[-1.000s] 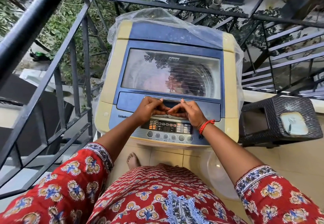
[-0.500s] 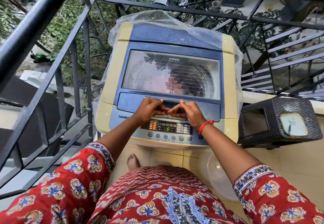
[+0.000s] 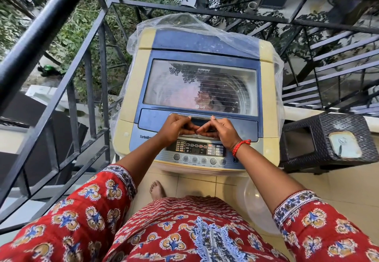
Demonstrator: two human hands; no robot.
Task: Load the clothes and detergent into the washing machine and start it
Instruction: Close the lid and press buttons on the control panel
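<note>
1. I am standing over the top-loading washing machine [image 3: 196, 89], looking straight down at its closed lid [image 3: 202, 87], whose clear window is reflecting leaves and showing the drum with something pinkish inside — I cannot tell what it is
2. My left hand [image 3: 174, 127] is resting on the blue front strip of the lid, fingers curled in at the recessed handle [image 3: 200, 120], thumb pointing toward the other hand
3. My right hand [image 3: 222, 129] is mirroring it on the other side of the handle, fingers curled down into the same recess, a red thread bracelet [image 3: 240, 148] sitting on the wrist
4. The two thumbs are nearly touching at the middle of the strip; whether the fingertips are hooking under the handle's edge I cannot tell
5. The control panel [image 3: 196, 149] is lying just below my wrists, its display lit, with a row of round buttons [image 3: 200, 160] along the front edge
6. A clear plastic cover [image 3: 205, 30] is draping over the back and both sides of the machine
7. A dark woven stool [image 3: 328, 140] is standing just beside the machine on my right — a black metal railing [image 3: 98, 81] is running along my left and behind the machine
8. My bare foot [image 3: 156, 190] is resting on the pale tiled floor [image 3: 348, 181] in front of the machine
</note>
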